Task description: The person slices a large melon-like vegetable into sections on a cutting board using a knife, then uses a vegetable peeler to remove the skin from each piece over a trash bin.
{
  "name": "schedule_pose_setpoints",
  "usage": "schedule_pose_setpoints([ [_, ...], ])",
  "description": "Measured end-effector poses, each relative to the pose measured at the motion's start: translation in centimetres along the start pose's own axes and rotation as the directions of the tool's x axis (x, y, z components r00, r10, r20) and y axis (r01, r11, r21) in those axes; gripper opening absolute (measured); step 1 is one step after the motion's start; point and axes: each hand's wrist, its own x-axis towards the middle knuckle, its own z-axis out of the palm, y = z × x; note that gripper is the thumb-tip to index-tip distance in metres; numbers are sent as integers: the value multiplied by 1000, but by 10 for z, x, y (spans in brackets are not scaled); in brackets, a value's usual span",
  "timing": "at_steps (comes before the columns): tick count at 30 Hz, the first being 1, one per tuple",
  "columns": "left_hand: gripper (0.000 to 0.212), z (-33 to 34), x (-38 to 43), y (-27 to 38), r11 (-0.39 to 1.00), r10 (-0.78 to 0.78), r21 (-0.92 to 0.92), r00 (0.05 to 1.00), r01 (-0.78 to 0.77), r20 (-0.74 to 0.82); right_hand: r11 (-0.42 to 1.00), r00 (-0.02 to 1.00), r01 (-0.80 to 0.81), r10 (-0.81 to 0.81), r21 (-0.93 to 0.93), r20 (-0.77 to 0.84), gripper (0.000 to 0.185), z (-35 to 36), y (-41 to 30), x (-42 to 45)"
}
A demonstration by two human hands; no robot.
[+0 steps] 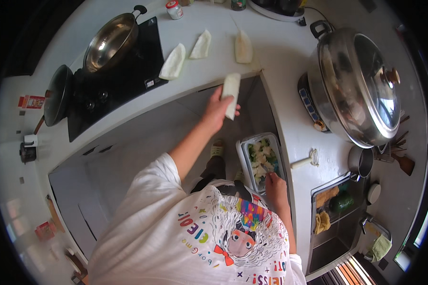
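My left hand (219,108) is closed around a long pale piece of peeled gourd or melon (232,93), held over the floor beside the counter's inner corner. Low on the right, my right hand (275,185) is at a lined bin (240,156) full of white and green scraps (262,155); its fingertips are partly hidden, and what they hold is unclear. Three more pale hollowed pieces lie on the counter: one by the cooktop (173,62), a second beside it (201,45), a third near the corner (243,48). A white peeler (305,162) rests on the right counter.
A black cooktop (117,85) carries a steel wok (110,42) and a lidded pan (58,95). A large lidded steel pot (353,85) stands on the right. Below it are a small saucepan (360,161) and a sink (337,228) with cloths and a dark green round object.
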Motion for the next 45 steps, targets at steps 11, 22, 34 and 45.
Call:
schedule_pose_setpoints([
  [11, 50, -46, 176, 63, 145, 595, 987, 803, -74, -27, 995, 994, -89, 86, -36, -67, 18, 30, -20, 13],
  [22, 84, 80, 182, 58, 82, 274, 996, 960, 28, -50, 976, 974, -215, 211, -33, -86, 19, 43, -35, 24],
  [34, 74, 37, 176, 72, 896, -157, 438, 972, 67, 174, 998, 992, -60, 62, 15, -110, 11, 32, -39, 37],
  [45, 68, -1, -26, -4, 844, -452, -29, 739, 536, 500, 980, 972, 193, -184, 49, -145, 14, 4, -41, 57],
])
